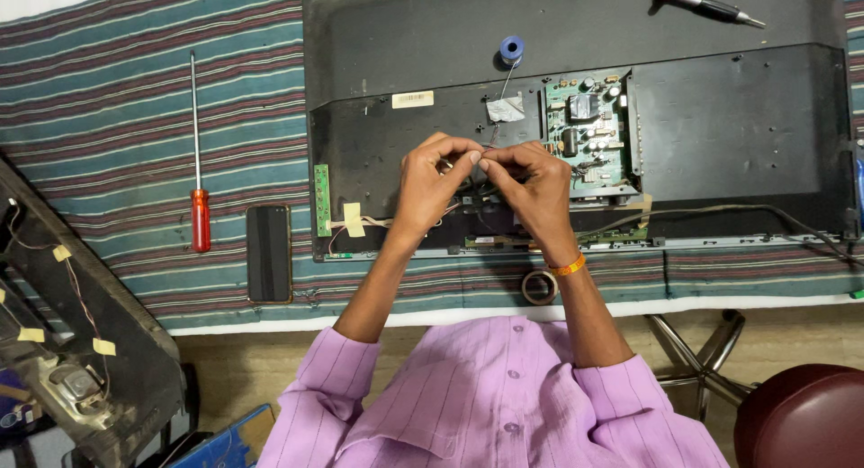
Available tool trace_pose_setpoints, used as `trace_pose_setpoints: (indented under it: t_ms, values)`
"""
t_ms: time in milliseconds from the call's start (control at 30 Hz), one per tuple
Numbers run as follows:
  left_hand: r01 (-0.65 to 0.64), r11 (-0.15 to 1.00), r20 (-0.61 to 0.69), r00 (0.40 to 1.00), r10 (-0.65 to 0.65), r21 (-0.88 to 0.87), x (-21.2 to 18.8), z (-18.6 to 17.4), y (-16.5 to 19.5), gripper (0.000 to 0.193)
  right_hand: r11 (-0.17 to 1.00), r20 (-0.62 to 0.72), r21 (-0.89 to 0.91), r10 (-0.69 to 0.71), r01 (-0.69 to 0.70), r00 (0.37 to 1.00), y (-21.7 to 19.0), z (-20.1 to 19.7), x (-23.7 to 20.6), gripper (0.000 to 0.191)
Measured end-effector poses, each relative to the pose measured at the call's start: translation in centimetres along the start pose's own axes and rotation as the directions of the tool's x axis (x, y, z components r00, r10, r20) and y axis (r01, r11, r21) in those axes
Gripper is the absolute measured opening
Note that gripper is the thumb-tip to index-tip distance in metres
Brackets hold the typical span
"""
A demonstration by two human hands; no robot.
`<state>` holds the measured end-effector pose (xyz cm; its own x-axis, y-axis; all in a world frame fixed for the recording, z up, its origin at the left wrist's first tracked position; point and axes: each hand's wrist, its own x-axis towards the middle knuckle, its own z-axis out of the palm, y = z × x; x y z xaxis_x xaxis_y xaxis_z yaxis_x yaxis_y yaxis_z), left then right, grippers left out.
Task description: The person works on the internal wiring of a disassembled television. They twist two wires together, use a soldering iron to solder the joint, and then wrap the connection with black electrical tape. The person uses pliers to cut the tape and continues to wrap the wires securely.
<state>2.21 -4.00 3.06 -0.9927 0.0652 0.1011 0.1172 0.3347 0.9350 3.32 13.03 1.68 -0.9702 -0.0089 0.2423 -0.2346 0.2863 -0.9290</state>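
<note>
At the bottom of the frame a ribbed lilac shirt with buttons fills the centre, both sleeves pushed up. Lower right stands a round maroon stool (801, 414) with a glossy padded seat, and chrome legs show beside it. Lower left lies a detached dark plastic back cover (81, 342), dusty, with thin wires held down by small yellow tape tabs.

Higher up, the desk is spread with a striped cloth (117, 99) in teal, maroon and white, soft and woven. On it, left of centre, lies a flat black phone (269, 253), face up, and beside that a long screwdriver (198, 162) with a thin steel shaft and red translucent handle. A ring of brownish tape (540, 287) sits at the cloth's near edge, just below the right wrist, which wears an orange band.

In the middle of the frame the left hand (432, 184) and the right hand (531, 184) meet fingertip to fingertip, each pinched shut on thin dark wires (481, 157) held just above the opened television panel (738, 126), a broad matt black metal sheet. A green circuit board (583, 130) with cylindrical capacitors is mounted right of the hands; a narrow green strip board (321, 200) stands at the panel's left edge.

Near the top, a small blue spool of solder (512, 48) rests on the panel, and a black-handled tool (715, 7) lies upper right.
</note>
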Motion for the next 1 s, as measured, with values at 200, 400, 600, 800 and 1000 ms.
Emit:
trace_pose_setpoints:
  t_ms: [200, 400, 600, 800, 1000]
  values:
    - [-0.021, 1.000, -0.014, 1.000, 0.022, 0.013, 0.1, 0.2, -0.1, 0.012, 0.998, -0.016, 0.008, 0.059, -0.059, 0.998, 0.1, 0.1, 0.0, 0.011]
    - [-0.010, 1.000, 0.010, 1.000, 0.011, -0.013, 0.3, 0.1, -0.3, 0.012, 0.997, -0.026, 0.022, 0.069, -0.068, 0.997, 0.1, 0.1, 0.0, 0.010]
    - [-0.085, 0.996, 0.020, 0.996, 0.085, 0.012, 0.2, -0.1, 0.3, 0.011, 0.997, -0.019, 0.013, 0.080, -0.080, 0.997, 0.0, 0.2, 0.2, 0.010]
    - [-0.152, 0.981, 0.037, 0.988, 0.149, 0.122, 0.2, -0.2, 0.9, 0.010, 0.996, -0.026, -0.006, 0.093, -0.093, 0.995, 0.2, 0.4, 0.2, 0.010]
    - [-0.090, 0.996, -0.012, 0.996, 0.090, 0.008, 1.0, 0.2, 0.5, 0.008, 0.996, -0.056, 0.079, 0.053, -0.049, 0.997, -0.2, 0.8, 0.3, 0.020]
